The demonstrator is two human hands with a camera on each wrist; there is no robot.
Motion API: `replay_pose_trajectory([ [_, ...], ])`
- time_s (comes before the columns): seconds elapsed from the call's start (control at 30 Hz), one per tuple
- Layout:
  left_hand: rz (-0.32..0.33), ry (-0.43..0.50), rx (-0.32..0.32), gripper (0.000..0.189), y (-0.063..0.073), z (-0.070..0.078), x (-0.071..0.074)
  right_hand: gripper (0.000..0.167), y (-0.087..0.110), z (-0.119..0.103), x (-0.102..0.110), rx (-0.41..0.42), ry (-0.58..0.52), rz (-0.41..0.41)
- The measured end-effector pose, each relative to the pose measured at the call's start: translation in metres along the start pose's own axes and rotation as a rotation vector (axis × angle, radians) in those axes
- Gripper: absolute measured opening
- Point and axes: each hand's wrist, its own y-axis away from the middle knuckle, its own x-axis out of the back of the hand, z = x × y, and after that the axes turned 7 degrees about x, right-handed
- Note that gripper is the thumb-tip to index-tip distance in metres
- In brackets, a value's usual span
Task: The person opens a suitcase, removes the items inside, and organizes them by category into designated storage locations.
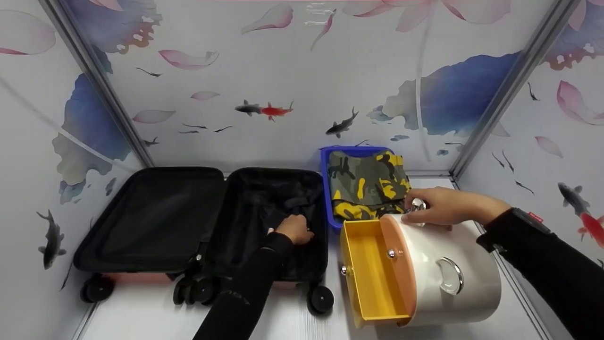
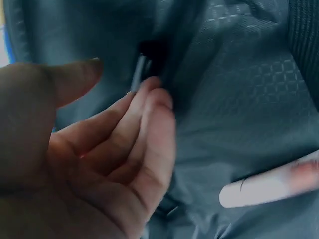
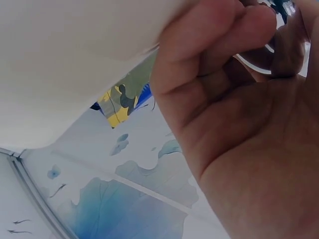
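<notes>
My left hand (image 1: pixel 295 228) is down inside the right half of an open black-lined suitcase (image 1: pixel 325 255). In the left wrist view its thumb stands apart from the bent fingers, and a small dark item with a silvery strip (image 2: pixel 139 72) lies at the fingertips; its kind is unclear. A pale pinkish tube (image 2: pixel 259 190) rests on the lining nearby. My right hand (image 1: pixel 436 206) grips a shiny chrome handle (image 1: pixel 418 206) on the white rounded drawer box (image 1: pixel 472 283). The box's yellow drawer (image 1: pixel 377 269) is pulled out beside an orange drawer front (image 1: pixel 401 264).
Behind the drawer box, a blue basket (image 1: pixel 324 189) holds folded camouflage cloth (image 1: pixel 363 177). The suitcase's other half (image 1: pixel 155 217) lies spread at the left, with black wheels (image 1: pixel 321 299) at the near edge. Patterned panels (image 1: pixel 302 71) enclose the white surface.
</notes>
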Motion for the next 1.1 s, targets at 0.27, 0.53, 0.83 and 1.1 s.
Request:
replay_pose_trajectory([
  [0.27, 0.239, -0.099, 0.056, 0.018, -0.023, -0.001, -0.036, 0.043, -0.004, -0.001, -0.001, 0.010, -0.008, -0.004],
  [0.53, 0.166, -0.067, 0.062, 0.027, -0.013, 0.003, -0.031, 0.042, -0.001, 0.000, 0.000, 0.008, 0.006, 0.007],
  [0.83, 0.209, 0.080, 0.025, 0.028, 0.007, 0.005, -0.003, 0.042, -0.003, 0.000, -0.001, 0.002, 0.006, 0.005],
  [1.1, 0.282, 0.368, -0.115, 0.016, 0.061, 0.042, 0.041, 0.043, -0.001, 0.001, 0.000, -0.003, 0.008, 0.002],
])
